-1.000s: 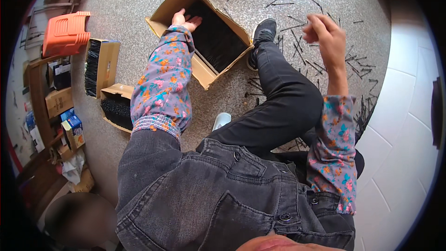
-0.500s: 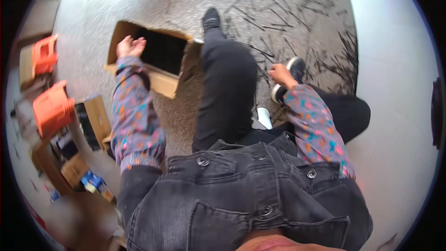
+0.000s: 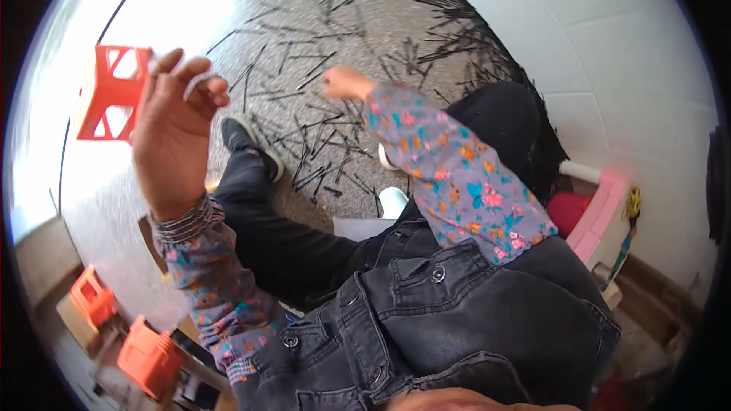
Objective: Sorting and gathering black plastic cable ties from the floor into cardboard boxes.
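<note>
My left hand [image 3: 179, 118] is raised at the left, palm up with its fingers apart and loosely bent, and I see nothing in it. An orange plastic frame with cut-outs [image 3: 114, 95] shows beside its fingers; whether they touch I cannot tell. Farther right, my right hand [image 3: 346, 82] reaches over many thin black stick-like pieces [image 3: 312, 141] scattered on the speckled floor. Its fingers are curled closed, and what they hold, if anything, is hidden. My left forearm and leg hide most of the cardboard box [image 3: 151, 242].
Two orange plastic stools [image 3: 148, 358] stand at the lower left. A white rounded object [image 3: 392, 202] lies between my legs. Black pieces pile along the pale wall [image 3: 579, 53]. A pink-edged item [image 3: 601, 209] stands by my right side.
The view has turned. My left hand has left the cardboard box and come up. My right hand has moved from beside my shoe to over the scattered black pieces.
</note>
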A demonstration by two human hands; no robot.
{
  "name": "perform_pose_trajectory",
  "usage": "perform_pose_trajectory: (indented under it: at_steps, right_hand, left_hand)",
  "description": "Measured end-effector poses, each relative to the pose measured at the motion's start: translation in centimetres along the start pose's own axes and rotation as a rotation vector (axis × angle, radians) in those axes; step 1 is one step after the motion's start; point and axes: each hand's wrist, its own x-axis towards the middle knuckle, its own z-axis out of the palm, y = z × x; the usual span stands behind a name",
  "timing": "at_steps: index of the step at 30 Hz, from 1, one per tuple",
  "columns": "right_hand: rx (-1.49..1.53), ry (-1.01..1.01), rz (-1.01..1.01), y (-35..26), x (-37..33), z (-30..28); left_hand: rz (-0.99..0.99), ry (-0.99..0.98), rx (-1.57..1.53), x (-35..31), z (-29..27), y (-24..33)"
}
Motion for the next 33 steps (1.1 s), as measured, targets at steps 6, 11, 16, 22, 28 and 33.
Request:
perform_pose_trajectory:
  at_steps: [6,11,16,22,28,33]
  right_hand:
    - [-0.232,0.141,0.018,2.4,4.3,-25.6]
    - [-0.394,0.501,-0.009,12.6,-11.2,-38.5]
    - [-0.706,0.493,0.533,33.6,-37.3,-30.1]
    - [0.454,0.386,1.468,31.3,-51.2,-6.6]
    - [0.568,0.466,1.716,29.3,-54.4,3.7]
    - [0.399,0.658,1.881,32.2,-58.5,1.4]
  left_hand:
    - [-0.266,0.232,0.661,2.1,-0.9,-5.1]
    - [-0.292,0.209,0.746,2.8,0.2,-5.1]
    - [-0.325,0.147,0.819,5.7,1.6,-7.5]
    - [-0.462,0.160,0.998,7.3,-1.2,-8.7]
    - [-0.610,0.373,1.086,7.0,-6.8,-7.1]
    - [-0.643,0.489,1.122,5.7,-9.4,-6.7]
